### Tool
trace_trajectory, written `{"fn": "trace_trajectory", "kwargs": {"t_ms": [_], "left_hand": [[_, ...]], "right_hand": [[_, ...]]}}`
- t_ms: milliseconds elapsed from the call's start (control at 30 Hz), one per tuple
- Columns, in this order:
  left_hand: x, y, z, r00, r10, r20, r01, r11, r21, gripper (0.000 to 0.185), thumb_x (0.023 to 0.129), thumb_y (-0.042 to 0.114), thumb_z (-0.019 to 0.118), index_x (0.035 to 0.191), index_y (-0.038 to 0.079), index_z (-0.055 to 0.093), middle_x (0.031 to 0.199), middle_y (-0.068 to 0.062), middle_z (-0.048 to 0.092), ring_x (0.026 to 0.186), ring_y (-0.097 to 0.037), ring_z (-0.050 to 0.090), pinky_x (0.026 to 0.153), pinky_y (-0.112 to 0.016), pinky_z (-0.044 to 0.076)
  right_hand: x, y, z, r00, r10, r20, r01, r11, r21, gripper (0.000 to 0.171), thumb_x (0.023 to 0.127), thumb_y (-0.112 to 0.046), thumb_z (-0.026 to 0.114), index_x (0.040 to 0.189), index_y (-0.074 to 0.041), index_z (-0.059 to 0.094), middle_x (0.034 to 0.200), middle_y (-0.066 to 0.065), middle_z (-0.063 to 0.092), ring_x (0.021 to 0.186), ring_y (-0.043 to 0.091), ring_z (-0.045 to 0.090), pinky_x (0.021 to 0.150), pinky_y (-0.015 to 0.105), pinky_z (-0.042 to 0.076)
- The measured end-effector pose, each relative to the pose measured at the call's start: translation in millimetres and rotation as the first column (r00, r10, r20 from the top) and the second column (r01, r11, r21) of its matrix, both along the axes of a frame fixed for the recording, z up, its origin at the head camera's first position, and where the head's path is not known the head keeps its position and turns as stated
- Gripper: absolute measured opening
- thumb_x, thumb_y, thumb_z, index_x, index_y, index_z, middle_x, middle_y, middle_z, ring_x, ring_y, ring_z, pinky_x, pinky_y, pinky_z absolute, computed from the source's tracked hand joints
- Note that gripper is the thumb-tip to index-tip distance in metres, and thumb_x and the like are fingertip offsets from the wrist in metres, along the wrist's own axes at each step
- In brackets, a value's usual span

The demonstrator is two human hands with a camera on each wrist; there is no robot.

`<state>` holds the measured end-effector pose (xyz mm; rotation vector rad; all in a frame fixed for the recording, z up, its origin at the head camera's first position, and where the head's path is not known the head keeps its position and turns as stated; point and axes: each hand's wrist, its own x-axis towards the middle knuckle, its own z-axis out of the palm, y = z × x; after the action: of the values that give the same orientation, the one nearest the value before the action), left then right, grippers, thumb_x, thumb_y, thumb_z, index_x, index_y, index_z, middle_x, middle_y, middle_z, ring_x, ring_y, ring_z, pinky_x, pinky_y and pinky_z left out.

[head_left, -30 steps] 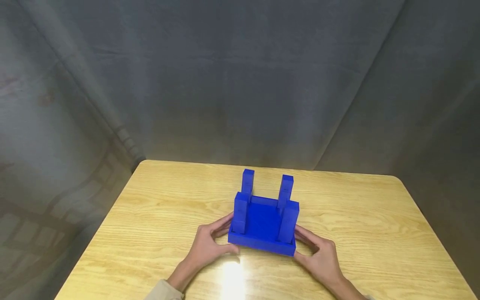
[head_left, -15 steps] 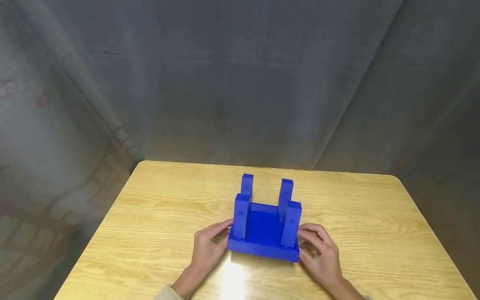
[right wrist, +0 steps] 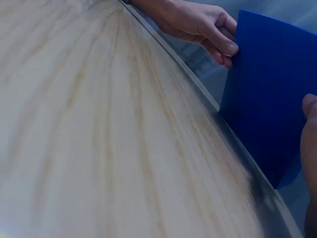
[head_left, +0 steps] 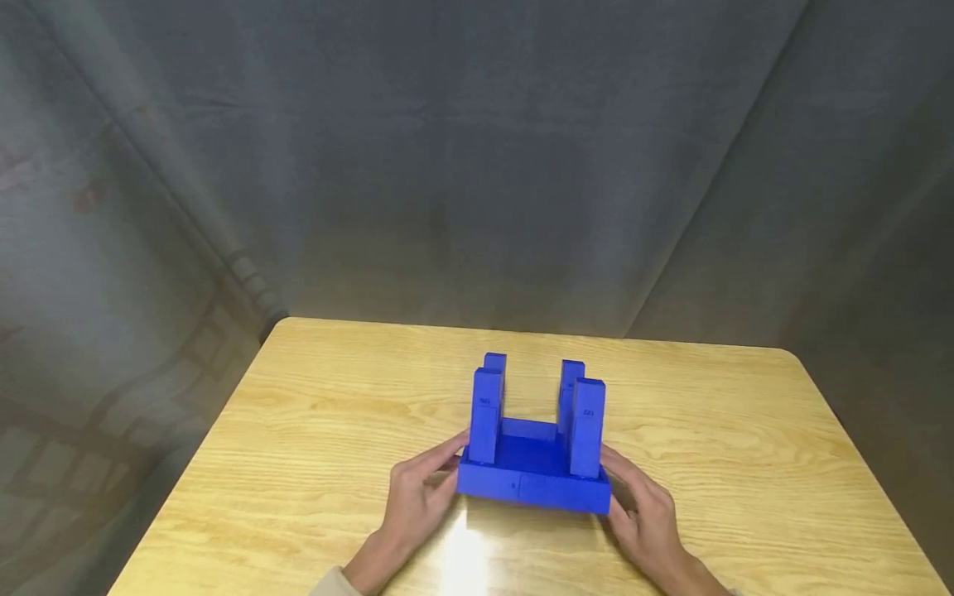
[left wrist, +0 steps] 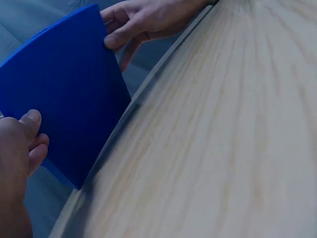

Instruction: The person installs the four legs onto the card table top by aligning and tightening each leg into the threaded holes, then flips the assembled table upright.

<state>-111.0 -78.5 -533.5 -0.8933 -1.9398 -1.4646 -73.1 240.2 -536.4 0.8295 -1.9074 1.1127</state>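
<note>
Item: blue four-legged stool model (head_left: 533,447), plastic or painted wood, lying upside down near the middle of the wooden table (head_left: 745,463), slightly toward the person. Its flat seat slab faces the tabletop and its four square legs point up. The near edge appears lifted toward the person, so the slab's front face shows; both wrist views look along the slab's smooth underside (left wrist: 64,104), which suggests the piece is tipped up off the table rather than lying flat.

Left hand (head_left: 419,497): at the slab's left side, thumb and fingers curled round the edge, gripping it. In the left wrist view the thumb (left wrist: 30,121) presses on the blue face.

Right hand (head_left: 647,517): at the slab's right side, fingers wrapped over the edge in a matching grip; the fingertips (left wrist: 116,39) pinch the far corner.

Note: the two-sided hold keeps the tipped piece balanced and steady.

Surroundings: grey cloth backdrop (head_left: 477,165) behind the table; a light reflection on the tabletop just in front of the stool.
</note>
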Motion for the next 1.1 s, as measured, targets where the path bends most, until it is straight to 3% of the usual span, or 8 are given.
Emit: {"fn": "trace_trajectory", "kwargs": {"t_ms": [167,300,533,700,800,933,1000,1100], "left_hand": [[1.3,-2.8,10.1,0.997,0.069,-0.025,-0.071,0.994,-0.078,0.045,0.085,-0.014,0.077,0.129,-0.004,0.078,0.111,-0.019,0.083,0.077,-0.021,0.080,0.077,-0.024,0.066],[1.8,-3.6,21.4,0.988,0.122,-0.092,-0.135,0.980,-0.147,0.028,0.102,0.012,0.076,0.125,-0.005,0.079,0.106,-0.013,0.085,0.082,-0.022,0.080,0.083,-0.027,0.066],[7.1,2.8,51.2,0.977,0.162,-0.142,-0.181,0.973,-0.140,0.048,0.112,0.038,0.066,0.128,-0.006,0.076,0.105,-0.013,0.084,0.087,-0.025,0.080,0.085,-0.031,0.067],[11.9,7.2,73.0,0.987,0.158,-0.017,-0.159,0.984,-0.084,0.061,0.110,0.044,0.066,0.145,-0.005,0.062,0.108,-0.009,0.084,0.090,-0.022,0.079,0.098,-0.027,0.061],[14.0,11.0,80.4,0.989,0.136,0.060,-0.134,0.990,-0.031,0.067,0.109,0.046,0.068,0.149,-0.004,0.050,0.107,-0.006,0.084,0.092,-0.020,0.077,0.108,-0.026,0.052],[13.8,15.7,88.7,0.980,0.113,0.162,-0.117,0.993,0.019,0.060,0.108,0.034,0.076,0.144,0.000,0.043,0.102,-0.002,0.082,0.088,-0.015,0.077,0.103,-0.030,0.053],[11.7,18.4,94.2,0.966,0.066,0.251,-0.083,0.995,0.059,0.055,0.107,0.021,0.077,0.142,0.000,0.041,0.101,-0.004,0.081,0.083,-0.012,0.076,0.091,-0.028,0.060],[6.6,22.2,100.3,0.914,-0.017,0.406,-0.047,0.988,0.147,0.051,0.105,0.005,0.076,0.140,-0.002,0.038,0.099,-0.010,0.078,0.076,-0.009,0.074,0.067,-0.024,0.063]], "right_hand": [[-1.5,-6.6,11.7,0.998,-0.015,-0.056,0.014,1.000,-0.018,0.047,0.115,-0.023,0.064,0.120,0.024,0.064,0.137,0.018,0.074,0.139,0.011,0.065,0.116,0.023,0.051],[0.3,-11.1,25.0,0.996,-0.056,-0.069,0.055,0.998,-0.013,0.053,0.114,-0.027,0.063,0.114,0.026,0.060,0.133,0.012,0.073,0.142,0.010,0.062,0.118,0.024,0.049],[4.1,-13.9,56.2,0.992,-0.004,-0.123,-0.003,0.998,-0.057,0.055,0.112,-0.025,0.067,0.110,0.029,0.056,0.134,0.012,0.073,0.140,0.013,0.064,0.118,0.025,0.050],[5.8,-12.0,66.0,0.997,0.079,-0.016,-0.081,0.975,-0.207,0.061,0.109,-0.019,0.072,0.119,0.036,0.048,0.136,0.004,0.073,0.128,0.010,0.070,0.112,0.022,0.054],[5.0,-10.8,67.1,0.988,0.155,0.026,-0.138,0.936,-0.325,0.062,0.107,-0.010,0.072,0.124,0.036,0.035,0.133,0.005,0.074,0.123,0.011,0.073,0.110,0.021,0.055],[1.3,-8.9,72.8,0.965,0.257,0.045,-0.214,0.877,-0.430,0.054,0.105,0.001,0.072,0.117,0.032,0.029,0.125,0.008,0.076,0.110,0.011,0.078,0.097,0.018,0.060],[0.6,-7.2,77.9,0.964,0.246,0.101,-0.179,0.882,-0.437,0.050,0.105,0.003,0.071,0.112,0.029,0.029,0.123,0.005,0.077,0.101,0.008,0.080,0.083,0.013,0.061],[0.0,-6.9,85.3,0.947,0.245,0.209,-0.124,0.876,-0.467,0.035,0.102,0.018,0.064,0.111,0.024,0.031,0.117,0.002,0.077,0.087,0.005,0.080,0.067,0.011,0.059]]}}
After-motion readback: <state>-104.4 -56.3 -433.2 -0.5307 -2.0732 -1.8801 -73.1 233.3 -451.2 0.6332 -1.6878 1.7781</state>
